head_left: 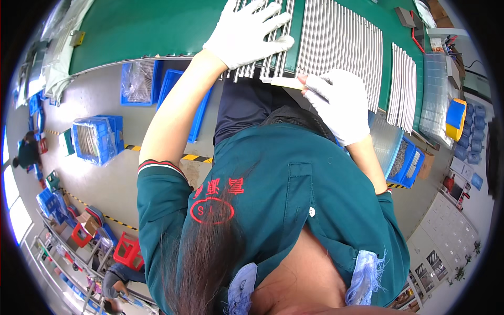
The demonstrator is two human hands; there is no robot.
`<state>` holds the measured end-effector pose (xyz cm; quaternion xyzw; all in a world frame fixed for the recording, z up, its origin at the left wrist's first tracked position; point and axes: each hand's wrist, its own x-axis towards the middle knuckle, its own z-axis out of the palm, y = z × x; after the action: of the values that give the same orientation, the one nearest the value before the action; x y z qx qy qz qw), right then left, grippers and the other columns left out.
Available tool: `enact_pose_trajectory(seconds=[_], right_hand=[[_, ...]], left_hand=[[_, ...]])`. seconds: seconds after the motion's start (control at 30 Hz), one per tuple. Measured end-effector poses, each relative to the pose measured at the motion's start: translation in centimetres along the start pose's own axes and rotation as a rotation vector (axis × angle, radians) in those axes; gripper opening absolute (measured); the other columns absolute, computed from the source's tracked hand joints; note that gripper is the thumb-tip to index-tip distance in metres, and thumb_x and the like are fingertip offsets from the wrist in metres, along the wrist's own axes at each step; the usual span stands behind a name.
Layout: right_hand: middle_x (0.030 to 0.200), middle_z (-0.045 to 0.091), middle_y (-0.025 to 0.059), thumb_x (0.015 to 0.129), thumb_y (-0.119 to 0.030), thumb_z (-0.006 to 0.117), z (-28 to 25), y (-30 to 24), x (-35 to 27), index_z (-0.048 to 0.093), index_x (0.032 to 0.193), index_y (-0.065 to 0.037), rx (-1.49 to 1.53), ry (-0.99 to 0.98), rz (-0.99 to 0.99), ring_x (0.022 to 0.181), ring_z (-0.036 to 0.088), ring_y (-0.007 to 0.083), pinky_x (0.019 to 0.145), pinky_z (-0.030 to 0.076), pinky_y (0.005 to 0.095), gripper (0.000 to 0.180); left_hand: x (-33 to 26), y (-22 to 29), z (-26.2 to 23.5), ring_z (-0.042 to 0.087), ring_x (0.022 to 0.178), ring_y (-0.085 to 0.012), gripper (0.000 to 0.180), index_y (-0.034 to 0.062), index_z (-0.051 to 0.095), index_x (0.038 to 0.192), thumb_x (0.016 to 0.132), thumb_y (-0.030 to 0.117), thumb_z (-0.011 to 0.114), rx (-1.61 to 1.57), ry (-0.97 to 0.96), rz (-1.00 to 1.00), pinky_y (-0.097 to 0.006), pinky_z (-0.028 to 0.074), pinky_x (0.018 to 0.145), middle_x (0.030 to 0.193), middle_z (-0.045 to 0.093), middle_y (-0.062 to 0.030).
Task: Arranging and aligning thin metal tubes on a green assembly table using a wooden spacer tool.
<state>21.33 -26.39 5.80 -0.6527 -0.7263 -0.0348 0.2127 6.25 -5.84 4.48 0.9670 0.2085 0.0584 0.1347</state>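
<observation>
My left hand (247, 34), in a white glove, lies with fingers spread across a loose set of slim metal rods (269, 65) at the table's near edge. A slim cream-coloured stick-like tool (286, 82) is pinched in my right hand (341, 105), also gloved in white. Its pale tip points left, close to the near ends of the rods; its exact kind is unclear. Just beyond my right hand, a wide row of metal rods (341, 47) lies side by side. Farther right is a smaller row of rods (401, 84).
The green tabletop (157, 29) extends to the left. A grey block (405, 17) sits at the far right, near a red-handled item (416, 39). Blue crates (97, 137) stand on the floor at left, with red stools (127, 251) behind. Other people are in the background.
</observation>
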Motion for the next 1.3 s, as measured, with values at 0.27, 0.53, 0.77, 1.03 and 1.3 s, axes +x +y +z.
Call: enact_pose_trajectory(seconds=[0.27,0.53,0.77,1.03,1.3], right_hand=[[0.076,0.061,0.0017,0.082,-0.025,0.079,-0.5,-0.1,0.1,0.078,0.106,-0.021,-0.035,0.019,0.053,0.071,0.06,0.0217,0.066,0.047,0.0382,0.024],[0.074,0.062,0.0012,0.084,-0.027,0.077,-0.7,-0.1,-0.9,0.079,0.105,-0.019,0.015,-0.082,0.022,0.072,0.061,0.0213,0.066,0.047,0.0383,0.023],[0.075,0.063,0.0011,0.084,-0.025,0.077,-0.9,0.1,-1.0,0.079,0.106,-0.017,0.008,-0.075,0.007,0.071,0.061,0.0207,0.065,0.047,0.0378,0.023],[0.073,0.059,0.0003,0.084,-0.025,0.077,-0.7,0.3,-1.3,0.077,0.109,-0.017,-0.03,-0.057,-0.055,0.071,0.06,0.0196,0.065,0.046,0.037,0.026],[0.075,0.06,-0.0007,0.083,-0.026,0.078,-0.3,0.4,-0.8,0.077,0.108,-0.016,-0.015,-0.054,-0.075,0.071,0.06,0.0187,0.064,0.046,0.0364,0.027]], left_hand=[[0.0,-0.2,1.2,0.046,0.142,-0.0394,0.067,0.0099,0.058,0.144,0.097,0.057,0.052,0.024,0.126,0.06,-0.066,0.029,0.116,0.15,0.053,-0.0203],[0.3,0.3,1.5,0.053,0.13,-0.0393,0.058,0.0095,0.062,0.138,0.098,0.05,0.054,0.024,0.189,0.097,-0.067,0.035,0.111,0.139,0.06,-0.0178],[0.3,0.0,2.1,0.054,0.13,-0.039,0.051,0.0109,0.063,0.136,0.099,0.044,0.053,0.053,0.223,0.147,-0.067,0.035,0.11,0.14,0.061,-0.0159],[0.7,-0.6,2.3,0.052,0.133,-0.0377,0.051,0.0112,0.059,0.14,0.1,0.042,0.052,0.038,0.175,0.147,-0.065,0.034,0.112,0.145,0.057,-0.0169],[-0.6,-2.3,0.3,0.045,0.141,-0.0414,0.065,0.0089,0.054,0.147,0.1,0.053,0.051,0.028,-0.016,0.052,-0.062,0.027,0.12,0.154,0.05,-0.0191]])
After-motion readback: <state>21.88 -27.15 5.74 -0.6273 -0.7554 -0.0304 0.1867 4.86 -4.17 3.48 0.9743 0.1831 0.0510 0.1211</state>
